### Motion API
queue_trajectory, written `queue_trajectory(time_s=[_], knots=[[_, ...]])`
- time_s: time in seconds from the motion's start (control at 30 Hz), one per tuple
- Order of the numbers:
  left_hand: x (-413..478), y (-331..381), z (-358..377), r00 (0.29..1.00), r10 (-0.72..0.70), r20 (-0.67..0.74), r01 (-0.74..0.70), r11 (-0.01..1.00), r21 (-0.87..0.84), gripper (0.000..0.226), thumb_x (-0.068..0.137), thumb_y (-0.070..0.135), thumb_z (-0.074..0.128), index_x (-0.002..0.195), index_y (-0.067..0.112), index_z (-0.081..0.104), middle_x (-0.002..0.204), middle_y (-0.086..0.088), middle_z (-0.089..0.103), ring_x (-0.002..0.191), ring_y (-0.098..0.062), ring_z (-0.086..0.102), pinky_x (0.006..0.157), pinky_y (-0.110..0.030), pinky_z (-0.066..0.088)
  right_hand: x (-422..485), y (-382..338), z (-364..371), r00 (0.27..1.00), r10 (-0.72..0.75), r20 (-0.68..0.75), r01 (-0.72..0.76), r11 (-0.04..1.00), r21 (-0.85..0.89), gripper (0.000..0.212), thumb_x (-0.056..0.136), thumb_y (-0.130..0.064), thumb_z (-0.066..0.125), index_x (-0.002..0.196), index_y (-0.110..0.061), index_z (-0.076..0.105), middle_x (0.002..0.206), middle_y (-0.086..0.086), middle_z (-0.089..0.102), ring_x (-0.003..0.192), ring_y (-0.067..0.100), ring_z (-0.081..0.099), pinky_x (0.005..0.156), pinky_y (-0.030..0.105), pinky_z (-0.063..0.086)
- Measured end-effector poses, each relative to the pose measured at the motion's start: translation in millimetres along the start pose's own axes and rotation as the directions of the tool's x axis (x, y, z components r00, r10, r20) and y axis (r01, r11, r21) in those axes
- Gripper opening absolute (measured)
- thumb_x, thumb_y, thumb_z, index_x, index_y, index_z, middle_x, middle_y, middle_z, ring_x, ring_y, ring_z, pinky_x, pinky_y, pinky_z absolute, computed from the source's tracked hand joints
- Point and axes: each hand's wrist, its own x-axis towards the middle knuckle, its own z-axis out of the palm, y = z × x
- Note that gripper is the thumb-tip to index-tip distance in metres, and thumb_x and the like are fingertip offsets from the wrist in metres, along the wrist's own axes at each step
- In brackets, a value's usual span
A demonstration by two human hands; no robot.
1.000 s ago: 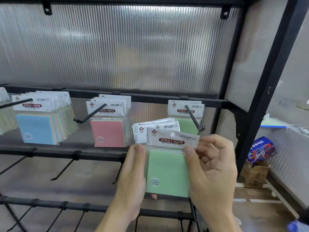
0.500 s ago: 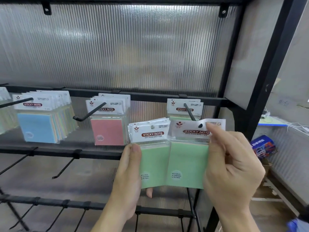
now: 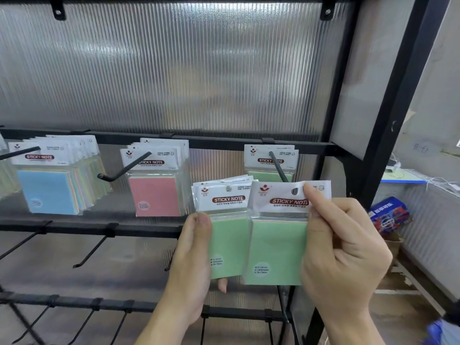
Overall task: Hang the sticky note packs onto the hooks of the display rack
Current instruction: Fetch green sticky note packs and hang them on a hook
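Observation:
My right hand [image 3: 341, 247] pinches one green sticky note pack [image 3: 276, 247] by its white header. The header's hole sits at the tip of the right hook [image 3: 278, 165]. A green pack [image 3: 270, 158] hangs further back on that hook. My left hand [image 3: 191, 265] grips a stack of green packs [image 3: 227, 235] just left of the single pack, thumb on the front. Pink packs [image 3: 155, 195] hang on the middle hook [image 3: 124, 169], and blue-fronted packs [image 3: 48, 190] on the left hook [image 3: 20, 153].
The black display rack [image 3: 388, 135] has a ribbed translucent back panel. Bare hooks [image 3: 92, 251] stick out from the lower rails. To the right of the rack post lie a blue package [image 3: 389, 215] and cardboard on the floor.
My right hand separated one green pack from the stack and carried it up and right to the right hook's tip. The left hand kept the stack nearly still.

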Motion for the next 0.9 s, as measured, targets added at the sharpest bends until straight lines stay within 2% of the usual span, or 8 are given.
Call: queue_trajectory(time_s=[0.1, 0.2, 0.4, 0.6, 0.77, 0.9], knots=[[0, 0, 1, 1.000, -0.002, 0.008, 0.002, 1.000, 0.002, 0.058, 0.079, 0.063, 0.043, 0.111, 0.017, 0.059, 0.097, -0.024, 0.066, 0.056, -0.024, 0.056, 0.037, -0.025, 0.033, 1, 1, 0, 1.000, 0.003, -0.027, -0.003, 1.000, -0.013, 0.025, 0.090, -0.001, 0.051, 0.112, -0.008, 0.060, 0.076, 0.001, 0.056, 0.070, 0.001, 0.051, 0.063, 0.008, 0.037], [1, 0, 1, 1.000, -0.011, 0.002, 0.011, 1.000, 0.003, 0.058, 0.078, 0.063, 0.043, 0.111, 0.018, 0.059, 0.098, -0.024, 0.066, 0.061, -0.029, 0.055, 0.037, -0.026, 0.033, 3, 2, 0, 1.000, 0.002, -0.029, -0.003, 0.999, -0.047, 0.027, 0.088, 0.006, 0.053, 0.111, -0.006, 0.061, 0.073, 0.005, 0.056, 0.069, 0.002, 0.051, 0.063, 0.009, 0.037], [2, -3, -2, 1.000, -0.010, -0.005, 0.010, 1.000, 0.007, 0.059, 0.084, 0.065, 0.044, 0.111, 0.015, 0.057, 0.097, -0.029, 0.062, 0.049, -0.021, 0.050, 0.036, -0.025, 0.034, 2, -2, 2, 1.000, -0.025, -0.019, 0.024, 0.998, -0.063, 0.028, 0.087, 0.008, 0.051, 0.111, -0.003, 0.061, 0.074, 0.003, 0.054, 0.070, 0.001, 0.050, 0.064, 0.008, 0.036], [4, -4, -2, 1.000, -0.018, -0.008, 0.018, 1.000, 0.013, 0.055, 0.079, 0.062, 0.041, 0.108, 0.018, 0.058, 0.094, -0.026, 0.062, 0.055, -0.024, 0.052, 0.035, -0.025, 0.034, 0, 7, 4, 1.000, 0.008, 0.020, -0.005, 0.990, -0.139, 0.030, 0.087, 0.005, 0.051, 0.112, -0.007, 0.063, 0.073, 0.005, 0.053, 0.072, 0.002, 0.050, 0.064, 0.006, 0.035], [6, -5, -5, 0.999, -0.020, -0.031, 0.021, 0.999, 0.034, 0.055, 0.078, 0.062, 0.042, 0.109, 0.020, 0.058, 0.095, -0.022, 0.064, 0.060, -0.024, 0.057, 0.037, -0.025, 0.034, 7, 20, 13, 0.997, 0.035, 0.064, -0.019, 0.974, -0.225, 0.030, 0.087, 0.008, 0.052, 0.109, -0.002, 0.069, 0.076, 0.004, 0.052, 0.070, 0.004, 0.044, 0.067, 0.001, 0.034], [6, -5, -11, 0.998, -0.012, -0.057, 0.014, 0.999, 0.052, 0.055, 0.079, 0.062, 0.040, 0.111, 0.021, 0.058, 0.094, -0.017, 0.068, 0.060, -0.022, 0.059, 0.037, -0.025, 0.034, 12, 36, 25, 0.994, 0.046, 0.097, -0.021, 0.969, -0.246, 0.031, 0.092, -0.006, 0.045, 0.113, -0.001, 0.067, 0.082, 0.003, 0.052, 0.074, 0.002, 0.043, 0.069, -0.001, 0.034]])
